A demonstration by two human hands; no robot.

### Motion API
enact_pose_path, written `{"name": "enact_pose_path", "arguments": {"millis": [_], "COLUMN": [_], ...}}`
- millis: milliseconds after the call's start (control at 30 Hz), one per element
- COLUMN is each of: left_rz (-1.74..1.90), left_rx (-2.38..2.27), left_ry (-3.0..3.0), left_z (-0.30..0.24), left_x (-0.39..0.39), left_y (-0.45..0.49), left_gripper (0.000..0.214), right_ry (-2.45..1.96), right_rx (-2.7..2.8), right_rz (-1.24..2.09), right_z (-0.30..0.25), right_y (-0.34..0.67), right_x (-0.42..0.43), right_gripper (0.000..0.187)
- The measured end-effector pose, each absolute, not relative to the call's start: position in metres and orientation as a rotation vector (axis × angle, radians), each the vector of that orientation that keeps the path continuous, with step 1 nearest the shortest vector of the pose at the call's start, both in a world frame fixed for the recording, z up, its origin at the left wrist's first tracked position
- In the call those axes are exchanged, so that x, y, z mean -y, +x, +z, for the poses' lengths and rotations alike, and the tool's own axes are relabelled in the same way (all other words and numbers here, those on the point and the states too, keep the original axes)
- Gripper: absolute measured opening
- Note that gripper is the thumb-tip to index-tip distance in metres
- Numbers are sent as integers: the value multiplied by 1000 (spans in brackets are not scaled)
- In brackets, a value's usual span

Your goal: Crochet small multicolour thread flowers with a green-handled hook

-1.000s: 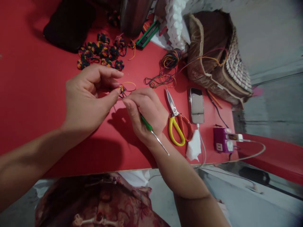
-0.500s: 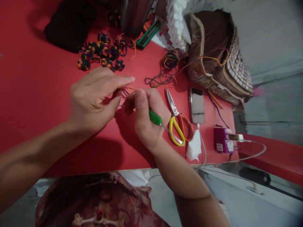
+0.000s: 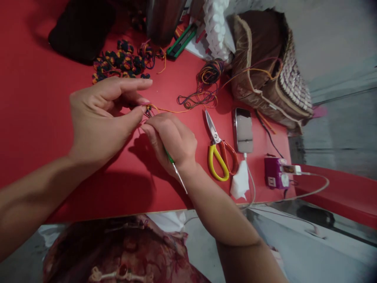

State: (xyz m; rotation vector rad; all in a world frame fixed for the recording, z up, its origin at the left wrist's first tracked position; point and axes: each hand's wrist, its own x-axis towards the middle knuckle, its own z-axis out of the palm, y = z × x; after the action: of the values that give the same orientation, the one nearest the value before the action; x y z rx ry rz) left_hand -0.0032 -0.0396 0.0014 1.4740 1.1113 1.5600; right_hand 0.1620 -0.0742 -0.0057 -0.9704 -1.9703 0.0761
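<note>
Over the red table (image 3: 118,192), my left hand (image 3: 108,114) pinches a small knotted piece of multicoloured yarn (image 3: 149,108) between thumb and fingers. My right hand (image 3: 173,141) is closed around a green-handled crochet hook (image 3: 170,158), whose thin metal end points back toward my wrist. Its fingertips touch the strands just below the knotted piece. One orange strand runs from that piece to the right, toward a loose tangle and wound bundle of yarn (image 3: 210,72). Beyond my left hand lie several finished knotted yarn pieces (image 3: 120,61) in dark green, orange and purple.
Scissors (image 3: 216,137) with yellow and red handles lie right of my right hand. A phone (image 3: 244,129) on a cable, crumpled white paper (image 3: 240,181) and a purple plug adapter (image 3: 277,173) sit farther right. Behind stand a brown bag (image 3: 256,51), a green cutter (image 3: 181,42) and a dark pouch (image 3: 82,31).
My left hand has shifted left and its fingers have spread somewhat. My right hand has turned and moved left, so the hook now points down toward the wrist. The knotted yarn has come into view.
</note>
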Motion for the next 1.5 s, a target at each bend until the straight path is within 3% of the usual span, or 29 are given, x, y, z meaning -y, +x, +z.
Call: {"name": "enact_pose_path", "arguments": {"millis": [167, 300, 767, 1033, 1167, 1300, 1367, 1500], "left_rz": [1514, 1485, 1484, 1421, 1390, 1423, 1425, 1324], "left_rx": [-1030, -960, -980, -1037, -953, -946, -887, -893], "left_ry": [1325, 1240, 1311, 1939, 2069, 1707, 1465, 1128], "left_z": [2, -3, 1, 3, 4, 3, 1, -2], "left_x": [41, 39, 43, 45, 48, 49, 46, 43], "left_y": [-5, -8, -8, -12, -11, -6, -5, -5], "left_gripper": [33, 41, 32, 25, 26, 34, 40, 34], "right_ry": [-1084, -1179, -1083, -1025, -1011, -970, -992, -1088], "right_rx": [1737, 1788, 1663, 2064, 1793, 1482, 1486, 1575], "right_rz": [401, 419, 560, 135, 437, 698, 693, 593], "right_z": [-7, -18, -8, -4, -3, -2, -3, -6], "right_y": [156, 158, 166, 175, 165, 158, 158, 163], "right_x": [82, 84, 81, 74, 77, 79, 79, 80], "right_gripper": [29, 41, 29, 17, 15, 22, 21, 29]}}
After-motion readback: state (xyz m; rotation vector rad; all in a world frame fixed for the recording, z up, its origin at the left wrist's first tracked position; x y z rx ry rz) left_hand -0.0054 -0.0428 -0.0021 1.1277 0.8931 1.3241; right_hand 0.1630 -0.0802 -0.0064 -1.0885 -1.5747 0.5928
